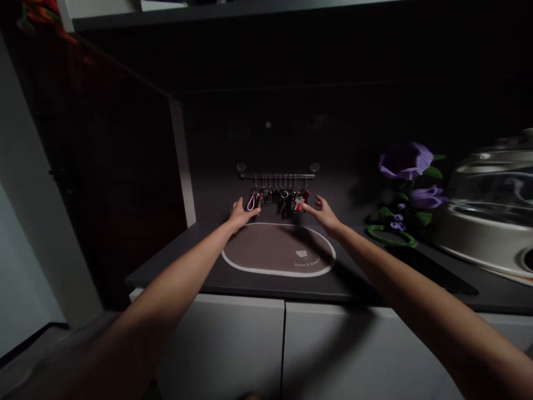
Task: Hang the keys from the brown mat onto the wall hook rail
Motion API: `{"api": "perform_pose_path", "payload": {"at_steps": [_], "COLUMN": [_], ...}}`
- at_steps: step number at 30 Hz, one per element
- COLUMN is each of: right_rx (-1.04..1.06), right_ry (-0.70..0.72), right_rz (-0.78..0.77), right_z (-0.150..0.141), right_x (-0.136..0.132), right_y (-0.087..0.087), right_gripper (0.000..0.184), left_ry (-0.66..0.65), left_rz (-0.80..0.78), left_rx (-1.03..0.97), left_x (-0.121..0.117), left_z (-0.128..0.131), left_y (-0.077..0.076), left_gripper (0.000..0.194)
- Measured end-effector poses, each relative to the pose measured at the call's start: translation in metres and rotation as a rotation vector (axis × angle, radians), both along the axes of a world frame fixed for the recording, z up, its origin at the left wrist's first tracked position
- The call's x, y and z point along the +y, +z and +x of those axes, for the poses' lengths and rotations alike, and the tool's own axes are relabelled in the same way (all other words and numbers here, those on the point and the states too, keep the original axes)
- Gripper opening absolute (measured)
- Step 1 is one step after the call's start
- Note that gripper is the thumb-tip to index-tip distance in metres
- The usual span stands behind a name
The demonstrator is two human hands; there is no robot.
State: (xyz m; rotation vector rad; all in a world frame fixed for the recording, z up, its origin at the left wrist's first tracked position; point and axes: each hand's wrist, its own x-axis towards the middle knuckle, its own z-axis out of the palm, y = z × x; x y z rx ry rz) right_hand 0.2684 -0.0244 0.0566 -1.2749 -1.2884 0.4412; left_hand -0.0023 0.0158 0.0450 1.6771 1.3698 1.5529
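Both of my arms reach forward to a wall-mounted hook rail point(277, 176) hung with several keys and key rings point(284, 195). My left hand point(240, 215) is open at the rail's left end, its thumb stretched toward a pink loop strap point(251, 201) and a brownish key fob point(260, 201). At the right end, my right hand point(326, 215) is also open, fingers apart. Its thumb tip is at a red and white keychain point(298, 204); whether it touches I cannot tell. Beneath the keys lies a brown oval mat point(266, 250) with a white border.
A dark countertop point(170, 261) runs above white cabinet doors point(225, 333). To the right are purple artificial flowers point(407, 161), a green ring point(391, 240), a black flat panel point(433, 269) and a cream appliance with a clear dome point(495, 211). A shelf point(250, 16) overhangs the counter.
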Motion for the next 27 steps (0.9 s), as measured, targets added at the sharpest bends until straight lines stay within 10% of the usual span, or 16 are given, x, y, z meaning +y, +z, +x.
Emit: {"api": "perform_pose_path", "payload": {"at_steps": [6, 15, 27], "right_rx": [0.077, 0.272, 0.342], "right_ry": [0.000, 0.084, -0.058], "right_rz": [-0.041, 0.083, 0.090], "right_z": [0.006, -0.028, -0.057], "right_x": [0.053, 0.082, 0.094], "right_y": [0.020, 0.004, -0.003], "right_gripper": [0.088, 0.083, 0.058], "left_ry": [-0.127, -0.524, -0.504], "left_rz": [0.014, -0.141, -0.221], "left_rx": [-0.175, -0.477, -0.714], "left_x": [0.050, 0.073, 0.063], "left_z": [0.018, 0.055, 0.091], "left_y": [0.019, 0.019, 0.018], "left_gripper": [0.074, 0.039, 0.044]}}
